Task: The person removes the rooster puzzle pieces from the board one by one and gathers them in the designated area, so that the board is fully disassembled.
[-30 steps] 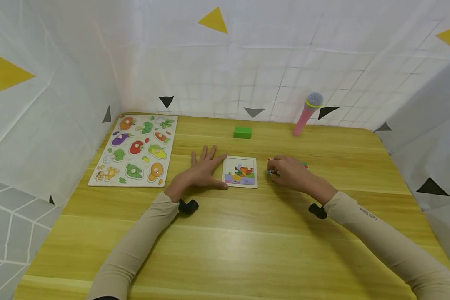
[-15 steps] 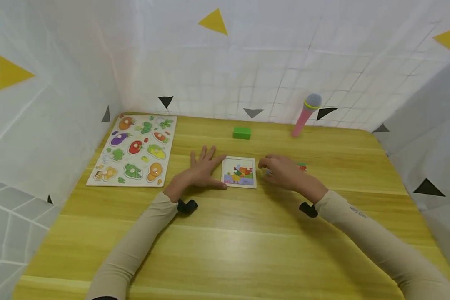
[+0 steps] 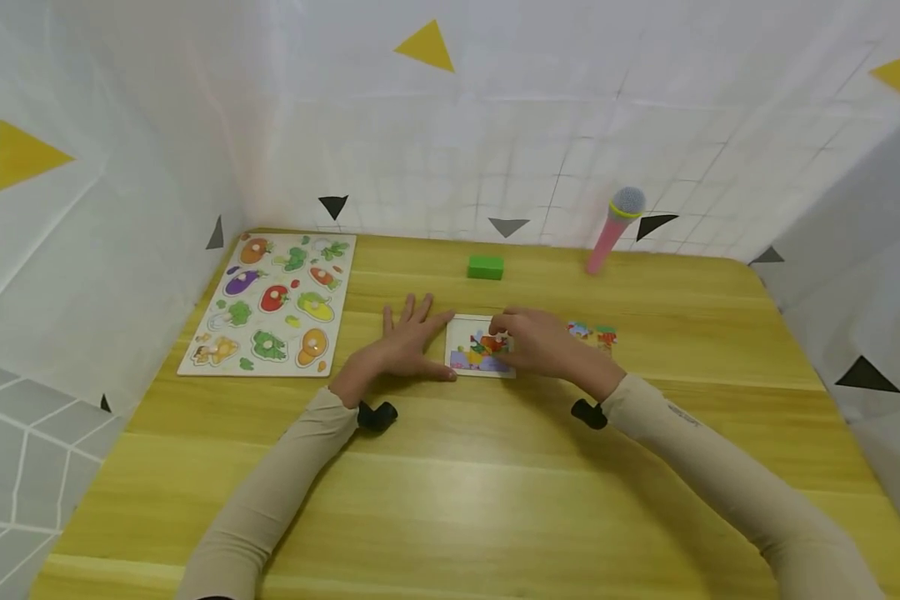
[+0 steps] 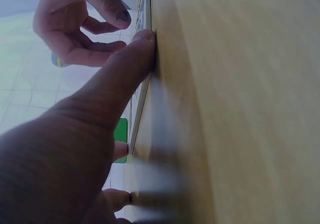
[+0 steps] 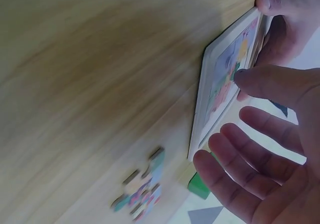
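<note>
A small white-framed jigsaw tray [image 3: 462,331] lies flat at the middle of the table, its lower part filled by a colourful picture [image 3: 468,361]. My left hand [image 3: 401,343] is spread on the table at its left side, thumb tip at the frame's near left edge. Over the right side of the tray my right hand [image 3: 543,343] hovers, palm down. In the right wrist view its thumb [image 5: 272,82] reaches over the picture, and a gap shows between thumb and loosely bent fingers. Loose jigsaw pieces [image 3: 579,331] lie right of the tray, partly behind the right hand.
A vegetable peg puzzle board [image 3: 236,335] lies at the left. Behind the tray stands a green block [image 3: 485,267]. A pink toy microphone [image 3: 607,242] is at the back right. White cloth walls [image 3: 420,125] border the table [image 3: 450,500].
My right hand has moved left from the loose pieces to over the tray, uncovering a piece it hid before. The left hand has stayed in place.
</note>
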Demonstrator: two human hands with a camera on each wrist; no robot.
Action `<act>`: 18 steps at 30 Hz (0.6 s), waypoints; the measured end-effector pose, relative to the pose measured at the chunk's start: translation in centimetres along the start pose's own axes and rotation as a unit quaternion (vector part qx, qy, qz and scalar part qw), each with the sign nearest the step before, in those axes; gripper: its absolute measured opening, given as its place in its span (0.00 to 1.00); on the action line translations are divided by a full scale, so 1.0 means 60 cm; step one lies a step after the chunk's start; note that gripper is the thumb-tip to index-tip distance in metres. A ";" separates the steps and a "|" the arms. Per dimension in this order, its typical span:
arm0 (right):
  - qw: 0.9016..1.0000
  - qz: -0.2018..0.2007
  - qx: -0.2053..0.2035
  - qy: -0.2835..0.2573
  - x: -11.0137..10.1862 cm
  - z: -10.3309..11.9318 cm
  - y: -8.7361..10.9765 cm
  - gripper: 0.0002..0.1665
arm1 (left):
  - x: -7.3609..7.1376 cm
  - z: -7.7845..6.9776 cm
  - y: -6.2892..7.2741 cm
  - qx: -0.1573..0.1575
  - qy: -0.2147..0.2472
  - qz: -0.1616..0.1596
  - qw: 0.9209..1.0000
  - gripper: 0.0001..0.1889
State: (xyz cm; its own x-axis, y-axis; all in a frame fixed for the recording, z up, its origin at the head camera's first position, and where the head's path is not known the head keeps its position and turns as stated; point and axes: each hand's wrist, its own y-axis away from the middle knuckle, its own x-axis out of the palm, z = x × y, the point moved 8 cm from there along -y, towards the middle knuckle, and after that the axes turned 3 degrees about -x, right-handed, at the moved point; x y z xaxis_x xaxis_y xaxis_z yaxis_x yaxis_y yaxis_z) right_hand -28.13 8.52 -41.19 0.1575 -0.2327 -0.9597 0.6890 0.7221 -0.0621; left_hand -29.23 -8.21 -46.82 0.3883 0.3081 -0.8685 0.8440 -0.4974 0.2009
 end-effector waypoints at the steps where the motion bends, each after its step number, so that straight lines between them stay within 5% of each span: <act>1: 1.000 0.005 0.002 0.001 0.002 0.001 -0.004 0.19 | 0.000 0.000 0.000 0.001 0.001 0.000 1.000 0.57; 18: 0.999 0.036 -0.005 -0.015 0.013 0.018 -0.037 0.21 | 0.000 0.001 -0.001 0.007 0.003 -0.001 1.000 0.57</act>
State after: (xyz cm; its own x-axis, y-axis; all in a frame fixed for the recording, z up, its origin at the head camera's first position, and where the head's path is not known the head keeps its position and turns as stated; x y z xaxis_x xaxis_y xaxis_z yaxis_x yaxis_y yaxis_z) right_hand -28.75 6.04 -41.51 0.2274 -0.1988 -0.9533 0.6675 0.7446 0.0039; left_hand -29.33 -8.22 -46.85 0.3893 0.3135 -0.8662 0.8391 -0.5085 0.1931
